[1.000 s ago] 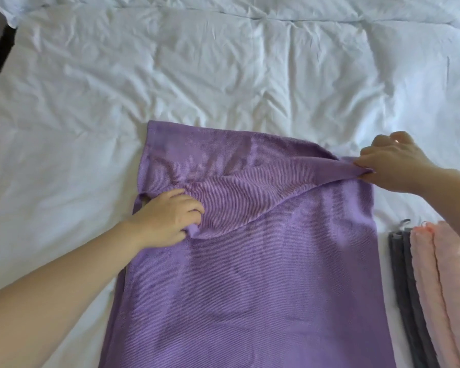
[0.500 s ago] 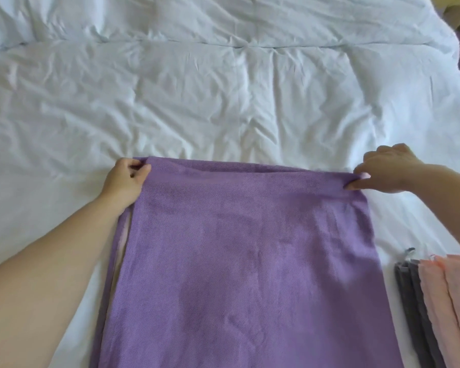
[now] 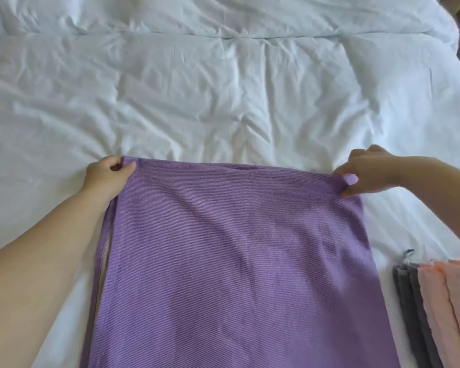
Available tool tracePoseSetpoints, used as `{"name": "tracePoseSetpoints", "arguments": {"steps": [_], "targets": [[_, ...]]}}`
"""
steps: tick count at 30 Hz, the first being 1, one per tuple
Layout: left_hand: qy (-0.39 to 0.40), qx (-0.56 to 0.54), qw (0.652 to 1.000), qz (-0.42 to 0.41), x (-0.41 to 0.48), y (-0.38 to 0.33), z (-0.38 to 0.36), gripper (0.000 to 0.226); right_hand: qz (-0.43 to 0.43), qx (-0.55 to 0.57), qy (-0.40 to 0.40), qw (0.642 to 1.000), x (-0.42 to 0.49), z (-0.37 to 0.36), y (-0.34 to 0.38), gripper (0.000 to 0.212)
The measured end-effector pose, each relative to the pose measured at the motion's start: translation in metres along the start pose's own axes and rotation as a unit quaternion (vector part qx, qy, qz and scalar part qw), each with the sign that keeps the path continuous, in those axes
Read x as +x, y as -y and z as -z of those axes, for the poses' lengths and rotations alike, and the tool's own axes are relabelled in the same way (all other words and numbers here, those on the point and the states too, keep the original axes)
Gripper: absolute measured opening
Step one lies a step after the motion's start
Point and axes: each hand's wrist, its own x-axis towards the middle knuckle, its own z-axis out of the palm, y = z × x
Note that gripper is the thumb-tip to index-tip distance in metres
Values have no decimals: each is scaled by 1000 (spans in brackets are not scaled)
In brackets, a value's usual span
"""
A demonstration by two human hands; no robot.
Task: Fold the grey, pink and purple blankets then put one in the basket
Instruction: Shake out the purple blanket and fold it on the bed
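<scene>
Purple blanket (image 3: 237, 261): left grip (image 3: 109, 173), right grip (image 3: 367, 172)

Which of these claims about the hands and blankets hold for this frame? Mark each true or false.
1. The left hand pinches the far left corner of the purple woven blanket, which lies spread on the crumpled white duvet. True.
2. The right hand rests open and holds nothing. False: it pinches the purple blanket's far right corner.
3. The folded pink blanket lies over the folded grey blanket, to the right of the purple one. True.
4. A basket stands beside the folded pair. False: no basket is in view.
</scene>
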Motion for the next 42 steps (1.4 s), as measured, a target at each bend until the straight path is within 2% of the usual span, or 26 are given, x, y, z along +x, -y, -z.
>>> {"name": "tracePoseSetpoints", "arguments": {"steps": [2,4,7,10,15,18,22,28,32,34,37,40,42], "targets": [[34,-21,999,21,0,-5,2,13,-13,-16,18,1000,0,-1,-9,18],[48,-35,998,30,-1,-9,6,8,-38,-20,15,999,1,-2,-19,33],[2,-4,1000,19,1,-15,11,8,-71,5,-18,997,1,-5,-26,49],[-7,-41,999,25,2,-25,19,7,-79,25,-16,996,-1,-1,-29,55],[12,-105,994,31,4,-29,27,13,-88,5,31,996,-2,10,-27,37],[2,-113,993,37,5,-24,33,13,-65,12,8,998,-2,25,-25,24],[1,-102,994,45,6,-21,38,12,-53,89,-89,991,-10,43,-37,30],[4,-119,991,55,7,-33,35,10,-64,44,-67,995,-16,58,-44,37],[15,-139,988,69,11,-33,39,9,-52,125,-49,990,-18,69,-45,23],[26,-152,985,75,13,-31,42,10,-43,155,-68,985,-17,73,-43,15],[28,-168,983,74,15,-29,45,13,-74,183,-136,971,-12,71,-39,17],[-10,-153,987,47,20,-33,45,16,-122,188,-197,954,-1,67,-32,23],[-45,-136,989,21,23,-37,40,14,-152,173,-202,952,9,65,-28,25]]}}
